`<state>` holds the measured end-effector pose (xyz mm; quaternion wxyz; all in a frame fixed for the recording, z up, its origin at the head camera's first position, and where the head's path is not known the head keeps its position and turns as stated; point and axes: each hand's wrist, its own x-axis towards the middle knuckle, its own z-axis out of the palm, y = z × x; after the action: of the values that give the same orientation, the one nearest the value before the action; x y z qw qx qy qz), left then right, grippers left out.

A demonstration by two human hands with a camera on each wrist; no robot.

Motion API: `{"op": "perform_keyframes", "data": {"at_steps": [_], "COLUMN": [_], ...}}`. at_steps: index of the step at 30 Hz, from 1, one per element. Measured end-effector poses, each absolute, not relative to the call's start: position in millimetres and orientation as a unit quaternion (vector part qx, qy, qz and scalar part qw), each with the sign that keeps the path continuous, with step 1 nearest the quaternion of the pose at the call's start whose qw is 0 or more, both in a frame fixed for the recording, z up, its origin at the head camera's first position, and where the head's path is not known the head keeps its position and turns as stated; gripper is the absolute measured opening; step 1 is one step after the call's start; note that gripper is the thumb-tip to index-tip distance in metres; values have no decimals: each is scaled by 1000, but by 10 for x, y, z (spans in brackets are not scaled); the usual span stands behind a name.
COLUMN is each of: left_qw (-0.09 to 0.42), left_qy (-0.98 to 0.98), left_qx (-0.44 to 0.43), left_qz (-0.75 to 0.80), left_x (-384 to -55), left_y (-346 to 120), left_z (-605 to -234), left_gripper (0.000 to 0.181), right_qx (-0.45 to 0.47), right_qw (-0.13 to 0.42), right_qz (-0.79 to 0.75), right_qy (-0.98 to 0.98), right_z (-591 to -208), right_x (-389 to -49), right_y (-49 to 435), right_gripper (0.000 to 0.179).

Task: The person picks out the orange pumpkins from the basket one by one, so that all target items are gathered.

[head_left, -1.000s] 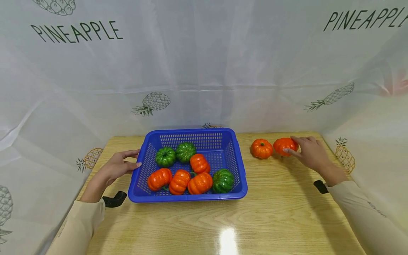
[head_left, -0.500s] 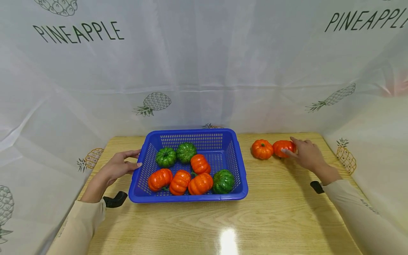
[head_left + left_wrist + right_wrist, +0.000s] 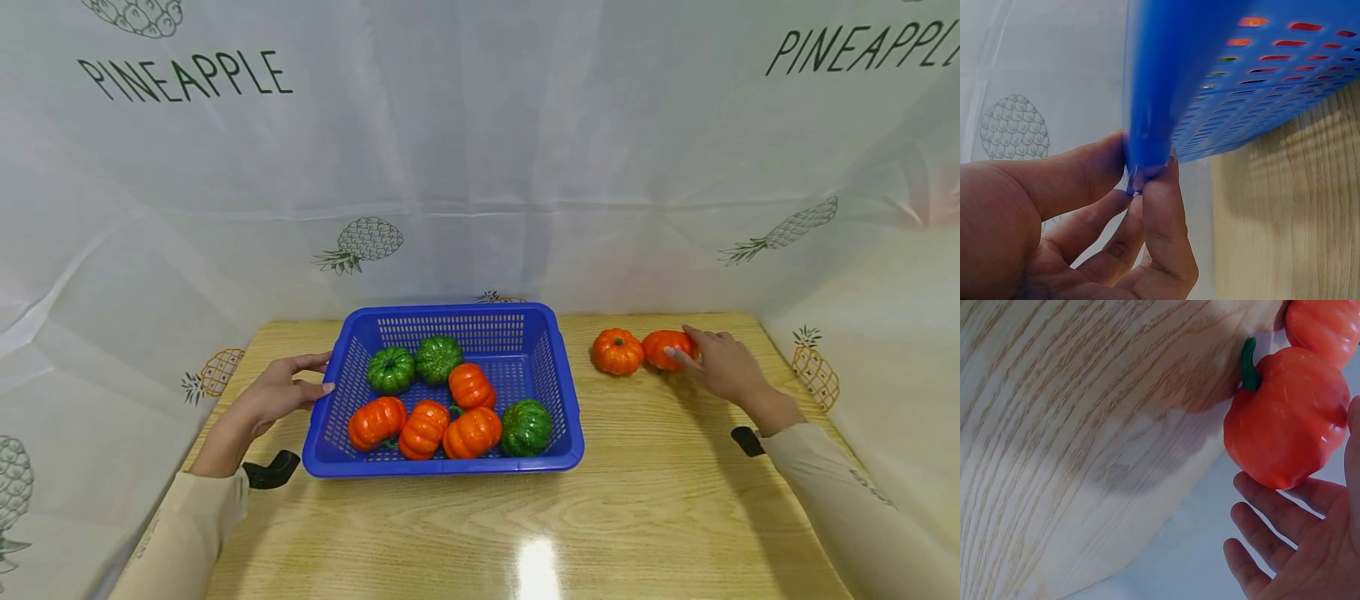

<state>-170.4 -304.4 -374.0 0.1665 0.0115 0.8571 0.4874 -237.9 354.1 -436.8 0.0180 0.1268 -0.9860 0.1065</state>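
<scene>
In the head view my left hand (image 3: 281, 392) is at the left side of a blue plastic basket (image 3: 442, 465). The left wrist view shows its thumb and fingers pinching the basket's rim (image 3: 1159, 106). Three green pumpkins (image 3: 526, 427) and several orange ones (image 3: 471, 432) lie inside. To the right, my right hand (image 3: 723, 364) holds a glossy orange pumpkin (image 3: 662, 350) by its right end, thumb in front and index finger on top. In the right wrist view this pumpkin (image 3: 1288, 422) lies tilted, its green stem sideways, with the other fingers spread below it.
Another orange pumpkin (image 3: 617, 352) stands upright on the wooden table (image 3: 637, 492), touching or very close to the held one's left side. A white curtain (image 3: 480, 167) printed with pineapples hangs behind the table and along both sides.
My right hand has moved slightly left with the pumpkin, bringing it closer to the upright one. Over the last half second it has stayed almost still. The left hand and basket have not moved.
</scene>
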Motion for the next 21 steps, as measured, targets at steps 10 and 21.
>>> {"op": "perform_keyframes", "data": {"at_steps": [10,21], "left_qw": [166,169], "left_qy": [858,857], "left_qx": [14,8], "left_qz": [487,487], "left_x": [-1696,-1708], "left_y": [-3051,-3041], "left_z": [-3747,-3737], "left_gripper": [68,68], "right_qx": [127,134], "right_qw": [11,17], "right_qz": [107,110], "right_qy": [-986,-985], "right_z": [-4364,-4348], "right_x": [-2360,-2335], "right_y": [3570,3597], "right_gripper": [71,69]}}
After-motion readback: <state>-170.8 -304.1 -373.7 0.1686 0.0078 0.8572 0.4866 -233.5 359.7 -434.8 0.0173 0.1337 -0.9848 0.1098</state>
